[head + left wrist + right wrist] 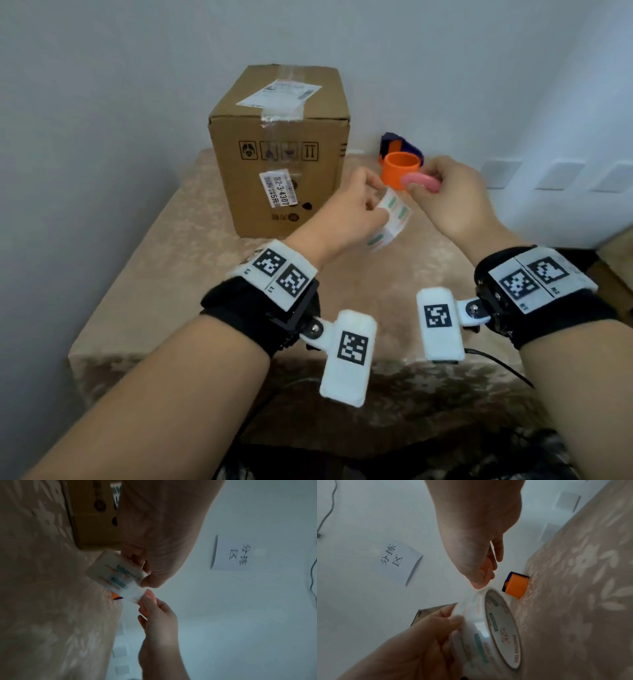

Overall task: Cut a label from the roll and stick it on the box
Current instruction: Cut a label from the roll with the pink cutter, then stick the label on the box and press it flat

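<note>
Left hand: centre of the head view, fingers and thumb curled round the label roll, held in the air above the table.
Right hand: right of centre, fingers closed on a pink handle; fingertips just beside the roll's upper edge.
Box: upright at the table's far side, upper centre, behind the left hand.
Orange ring: on the table right of the box, against a purple holder.
Wall note: white paper, handwritten.
</note>
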Motion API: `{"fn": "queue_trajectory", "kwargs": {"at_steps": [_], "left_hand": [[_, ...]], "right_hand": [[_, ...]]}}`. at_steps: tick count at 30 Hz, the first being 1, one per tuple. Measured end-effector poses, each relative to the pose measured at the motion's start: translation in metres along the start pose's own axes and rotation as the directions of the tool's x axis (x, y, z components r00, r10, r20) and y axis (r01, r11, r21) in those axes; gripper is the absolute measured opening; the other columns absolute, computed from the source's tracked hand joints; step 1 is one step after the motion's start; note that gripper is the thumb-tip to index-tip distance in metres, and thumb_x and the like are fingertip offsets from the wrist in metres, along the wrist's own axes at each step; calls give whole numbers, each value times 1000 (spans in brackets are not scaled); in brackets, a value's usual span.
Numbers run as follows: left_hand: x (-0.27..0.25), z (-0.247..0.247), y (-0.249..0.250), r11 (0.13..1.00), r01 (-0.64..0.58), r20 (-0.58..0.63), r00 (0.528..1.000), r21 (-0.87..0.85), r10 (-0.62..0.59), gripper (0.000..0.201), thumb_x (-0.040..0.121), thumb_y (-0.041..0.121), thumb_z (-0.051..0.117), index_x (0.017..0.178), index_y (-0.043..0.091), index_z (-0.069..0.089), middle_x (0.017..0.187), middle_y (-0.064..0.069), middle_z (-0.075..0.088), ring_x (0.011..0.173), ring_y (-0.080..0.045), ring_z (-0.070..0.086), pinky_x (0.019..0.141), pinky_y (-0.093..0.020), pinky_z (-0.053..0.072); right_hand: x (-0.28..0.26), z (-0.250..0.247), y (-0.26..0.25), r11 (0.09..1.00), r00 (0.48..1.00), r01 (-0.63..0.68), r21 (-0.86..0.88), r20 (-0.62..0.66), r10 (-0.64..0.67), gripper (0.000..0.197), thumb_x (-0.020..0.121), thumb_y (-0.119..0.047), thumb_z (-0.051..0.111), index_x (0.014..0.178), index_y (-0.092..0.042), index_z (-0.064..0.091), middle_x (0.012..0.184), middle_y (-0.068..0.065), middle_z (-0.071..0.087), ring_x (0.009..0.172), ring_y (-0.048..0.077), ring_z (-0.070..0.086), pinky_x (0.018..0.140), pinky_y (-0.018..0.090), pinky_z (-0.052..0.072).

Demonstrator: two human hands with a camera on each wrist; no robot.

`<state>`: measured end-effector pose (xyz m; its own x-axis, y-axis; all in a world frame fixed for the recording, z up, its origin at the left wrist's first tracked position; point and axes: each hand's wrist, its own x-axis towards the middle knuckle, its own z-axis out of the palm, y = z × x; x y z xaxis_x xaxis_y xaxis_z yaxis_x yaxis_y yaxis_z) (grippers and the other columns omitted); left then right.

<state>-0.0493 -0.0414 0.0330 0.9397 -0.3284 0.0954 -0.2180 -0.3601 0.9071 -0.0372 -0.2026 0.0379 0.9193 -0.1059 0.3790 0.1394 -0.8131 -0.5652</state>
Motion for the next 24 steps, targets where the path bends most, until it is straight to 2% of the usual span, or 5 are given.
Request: {"fn": "queue_trajectory", "kwargs": {"at_steps": [5, 8, 16, 19, 24], "left_hand": [[23, 21, -15, 938, -103, 17, 995, 331, 103, 21, 91, 11, 53, 107, 18, 41, 92, -4, 62, 79, -15, 59, 58, -20, 42], [37, 30, -22, 853, -136, 44, 990, 505, 132, 14, 93, 9, 44, 107, 12, 44, 95, 0, 51, 83, -15, 51, 57, -18, 32], [54, 33, -25, 667, -152, 145, 987, 729, 67, 31, 90, 5, 44, 121, 9, 47, 123, -11, 56, 110, -27, 55, 77, -27, 37], [50, 26, -13, 695, -143, 113, 990, 705, 89, 27, 92, 6, 43, 118, 9, 48, 120, -12, 58, 107, -28, 57, 85, -36, 48], [30, 0, 20, 734, -231, 17, 958, 639, 287, 23, 93, 9, 44, 114, 10, 54, 113, -9, 64, 104, -24, 60, 90, -42, 50]], "right_hand": [[-3, -2, 32, 992, 988, -122, 20, 97, 120, 19, 85, -27, 64, 68, -28, 56, 73, 10, 64, 66, 24, 57, 52, 25, 39], [-7, 4, 53, 973, 964, -229, 11, 138, 225, 31, 80, -39, 64, 74, -8, 63, 80, 23, 68, 73, 38, 63, 67, 43, 52], [-13, 9, 66, 931, 888, -346, -119, 279, 366, 26, 79, -35, 64, 99, -18, 65, 106, 2, 68, 103, 26, 62, 97, 42, 49], [-8, 9, 53, 942, 904, -327, -72, 265, 335, 33, 92, -22, 55, 124, -18, 56, 122, 7, 61, 102, 22, 58, 87, 27, 40], [-3, 3, 6, 993, 982, -117, 25, 154, 112, 32, 95, -15, 49, 126, -13, 57, 131, 11, 58, 116, 26, 55, 88, 26, 38]]}}
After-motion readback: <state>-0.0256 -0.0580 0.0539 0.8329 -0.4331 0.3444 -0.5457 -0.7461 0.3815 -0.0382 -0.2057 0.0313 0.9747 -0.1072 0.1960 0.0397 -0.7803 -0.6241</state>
